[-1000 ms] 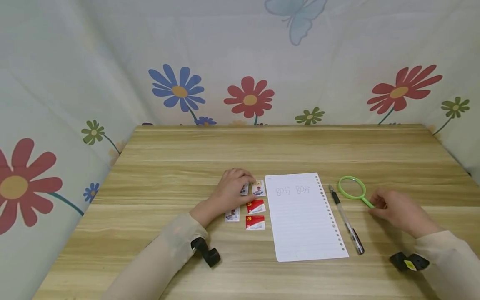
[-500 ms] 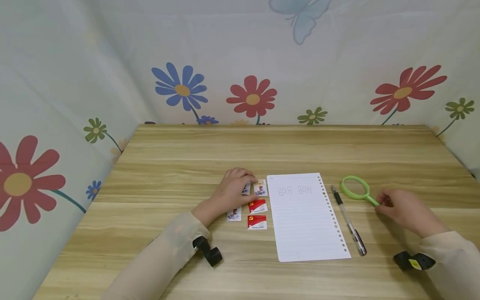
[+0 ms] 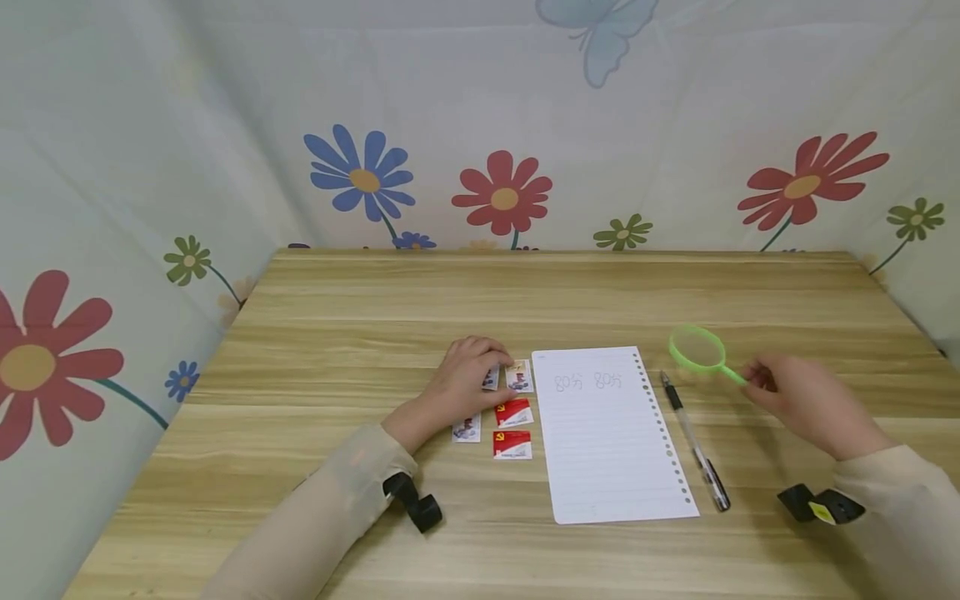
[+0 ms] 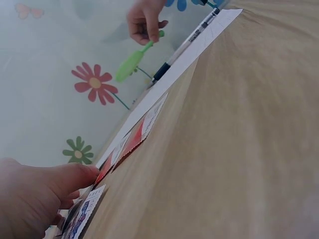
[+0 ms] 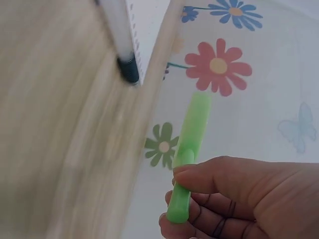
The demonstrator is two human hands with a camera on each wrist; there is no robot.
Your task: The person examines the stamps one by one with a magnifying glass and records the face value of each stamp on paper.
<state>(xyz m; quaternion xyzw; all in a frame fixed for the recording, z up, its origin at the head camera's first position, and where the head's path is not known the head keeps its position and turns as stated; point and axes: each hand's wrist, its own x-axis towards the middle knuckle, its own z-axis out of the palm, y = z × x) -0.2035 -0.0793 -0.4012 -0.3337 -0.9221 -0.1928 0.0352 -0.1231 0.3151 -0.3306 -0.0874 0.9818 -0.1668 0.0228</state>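
My right hand (image 3: 810,404) pinches the handle of a green magnifying glass (image 3: 697,348), thumb on top of the handle in the right wrist view (image 5: 182,204). The glass is off the tabletop, right of the pen. My left hand (image 3: 453,385) rests over a group of small stamps, its thumb touching the upper red-and-white stamp (image 3: 517,414). Just below lies another red-and-white stamp (image 3: 512,446). A pale picture stamp (image 3: 519,377) is by the fingertips, a second pale stamp (image 3: 467,430) under the wrist. Another is partly hidden by the fingers.
Right of the stamps lies a lined, punched sheet of paper (image 3: 618,450) with handwriting near its top. A black-capped pen (image 3: 697,446) lies along its right edge. All of it is on a wood-grain table (image 3: 375,300), with a flowered cloth (image 3: 637,100) behind.
My right hand has lifted the magnifying glass from the table, raising it and shifting it slightly left. My left hand stays over the stamps.
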